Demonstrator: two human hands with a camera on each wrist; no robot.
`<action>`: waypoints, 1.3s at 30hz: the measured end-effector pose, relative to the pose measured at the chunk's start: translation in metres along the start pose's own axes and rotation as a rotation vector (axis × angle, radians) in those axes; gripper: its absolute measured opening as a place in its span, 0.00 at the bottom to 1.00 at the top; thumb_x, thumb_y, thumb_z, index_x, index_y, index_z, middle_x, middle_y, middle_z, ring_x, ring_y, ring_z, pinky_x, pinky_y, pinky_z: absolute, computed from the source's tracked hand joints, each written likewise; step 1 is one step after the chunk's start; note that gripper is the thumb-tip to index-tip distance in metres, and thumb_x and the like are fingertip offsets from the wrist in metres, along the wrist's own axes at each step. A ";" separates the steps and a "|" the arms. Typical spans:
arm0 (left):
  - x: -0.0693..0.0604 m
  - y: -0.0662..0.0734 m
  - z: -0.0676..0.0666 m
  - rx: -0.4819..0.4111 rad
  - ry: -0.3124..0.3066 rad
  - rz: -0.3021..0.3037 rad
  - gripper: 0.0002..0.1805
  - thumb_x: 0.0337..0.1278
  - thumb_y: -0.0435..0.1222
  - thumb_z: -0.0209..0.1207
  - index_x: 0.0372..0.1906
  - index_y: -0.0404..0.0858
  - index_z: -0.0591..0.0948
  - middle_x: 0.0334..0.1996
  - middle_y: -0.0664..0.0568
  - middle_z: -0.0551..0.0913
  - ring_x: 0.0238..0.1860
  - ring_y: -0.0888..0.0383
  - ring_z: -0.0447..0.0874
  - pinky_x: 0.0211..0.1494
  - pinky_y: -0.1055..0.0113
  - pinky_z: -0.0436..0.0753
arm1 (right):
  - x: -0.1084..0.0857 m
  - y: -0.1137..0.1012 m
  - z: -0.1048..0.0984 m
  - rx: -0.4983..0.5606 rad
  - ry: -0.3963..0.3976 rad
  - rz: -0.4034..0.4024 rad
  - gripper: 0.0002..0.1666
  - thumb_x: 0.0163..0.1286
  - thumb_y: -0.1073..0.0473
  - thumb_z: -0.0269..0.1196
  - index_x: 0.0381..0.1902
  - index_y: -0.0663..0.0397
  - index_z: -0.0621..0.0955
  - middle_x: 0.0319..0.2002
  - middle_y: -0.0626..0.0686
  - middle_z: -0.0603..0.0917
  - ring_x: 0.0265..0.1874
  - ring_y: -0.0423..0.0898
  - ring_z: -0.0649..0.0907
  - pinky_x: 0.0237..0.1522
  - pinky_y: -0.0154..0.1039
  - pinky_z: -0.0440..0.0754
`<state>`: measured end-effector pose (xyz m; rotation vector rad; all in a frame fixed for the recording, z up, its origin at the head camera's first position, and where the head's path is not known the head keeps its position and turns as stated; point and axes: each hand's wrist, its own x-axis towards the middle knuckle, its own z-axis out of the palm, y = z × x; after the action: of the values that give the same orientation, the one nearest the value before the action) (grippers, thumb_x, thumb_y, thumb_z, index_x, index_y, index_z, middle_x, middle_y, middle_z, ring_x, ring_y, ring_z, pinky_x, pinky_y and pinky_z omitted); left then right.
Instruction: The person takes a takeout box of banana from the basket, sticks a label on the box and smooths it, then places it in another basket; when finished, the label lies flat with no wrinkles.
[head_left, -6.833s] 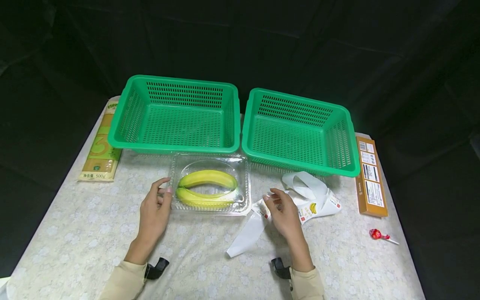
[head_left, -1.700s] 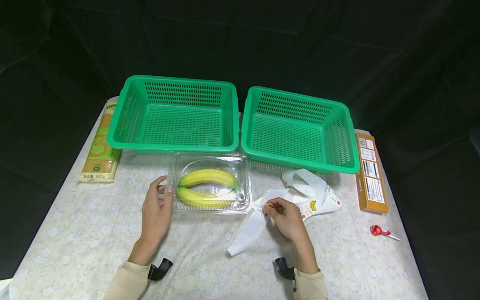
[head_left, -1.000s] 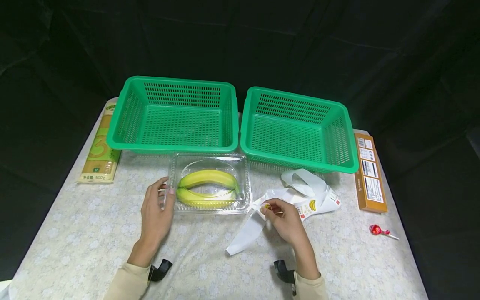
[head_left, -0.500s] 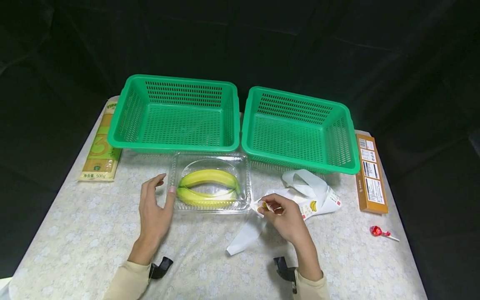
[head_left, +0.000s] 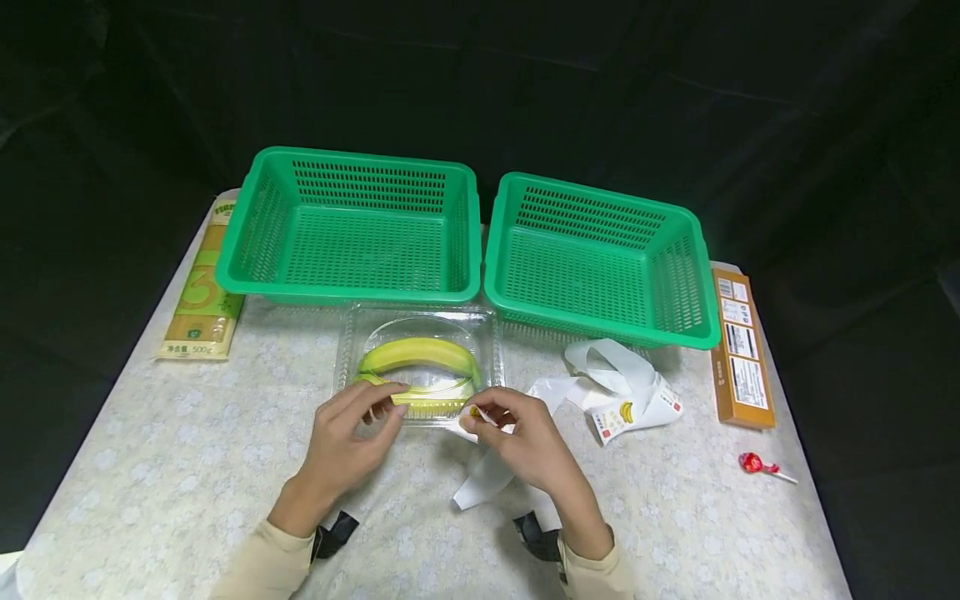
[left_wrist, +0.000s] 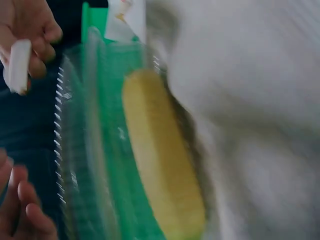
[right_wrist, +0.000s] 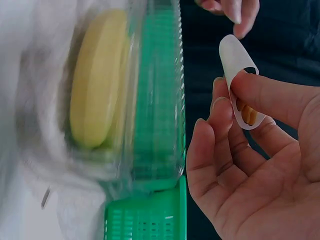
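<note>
A clear plastic box (head_left: pixel 491 350) with two yellow bananas (head_left: pixel 420 352) inside lies in front of the green baskets. My right hand (head_left: pixel 525 437) pinches a small white label with a banana print (right_wrist: pixel 234 57) between thumb and fingers, near the box's front right corner. Over the box's front left part hovers my left hand (head_left: pixel 345 442), thumb and fingers apart, holding nothing. A white label strip (head_left: pixel 487 479) lies partly beneath the right hand, and its other folded end (head_left: pixel 645 404) rests to the right. In the left wrist view, a banana (left_wrist: pixel 160 155) shows through the box.
Two green baskets, a left one (head_left: pixel 360 296) and a right one (head_left: pixel 600 329), stand along the back. A noodle packet (head_left: pixel 198 308) lies at the left edge, an orange box (head_left: pixel 742 358) at the right edge, with a red lollipop (head_left: pixel 750 463) in front of it.
The right hand has lifted a label off the strip and moved left to the box's front corner. My left hand has moved right from beside the box to over its front.
</note>
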<state>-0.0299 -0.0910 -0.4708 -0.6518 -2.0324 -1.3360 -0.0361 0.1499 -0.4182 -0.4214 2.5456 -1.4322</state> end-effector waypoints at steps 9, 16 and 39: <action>-0.007 0.013 0.013 -0.139 -0.237 -0.021 0.10 0.58 0.31 0.68 0.45 0.42 0.87 0.32 0.57 0.84 0.30 0.64 0.78 0.32 0.77 0.77 | 0.005 -0.015 0.010 0.016 -0.036 0.011 0.05 0.66 0.59 0.69 0.39 0.48 0.87 0.33 0.48 0.86 0.32 0.38 0.81 0.39 0.33 0.82; -0.009 0.010 0.016 -0.144 -0.177 -0.023 0.06 0.54 0.28 0.70 0.36 0.41 0.88 0.34 0.54 0.85 0.33 0.59 0.81 0.35 0.72 0.80 | 0.006 -0.015 0.010 0.018 -0.053 0.059 0.06 0.68 0.58 0.68 0.42 0.47 0.86 0.33 0.49 0.87 0.31 0.39 0.82 0.34 0.35 0.80; -0.004 0.010 0.014 -0.011 -0.007 0.021 0.08 0.65 0.40 0.64 0.34 0.41 0.89 0.35 0.49 0.86 0.39 0.55 0.81 0.46 0.68 0.76 | 0.022 -0.014 0.007 0.004 0.032 -0.051 0.07 0.71 0.59 0.65 0.42 0.52 0.87 0.36 0.50 0.90 0.34 0.42 0.85 0.43 0.34 0.84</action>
<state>-0.0231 -0.0749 -0.4710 -0.6812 -2.0197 -1.3352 -0.0528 0.1300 -0.4108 -0.4696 2.5737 -1.4729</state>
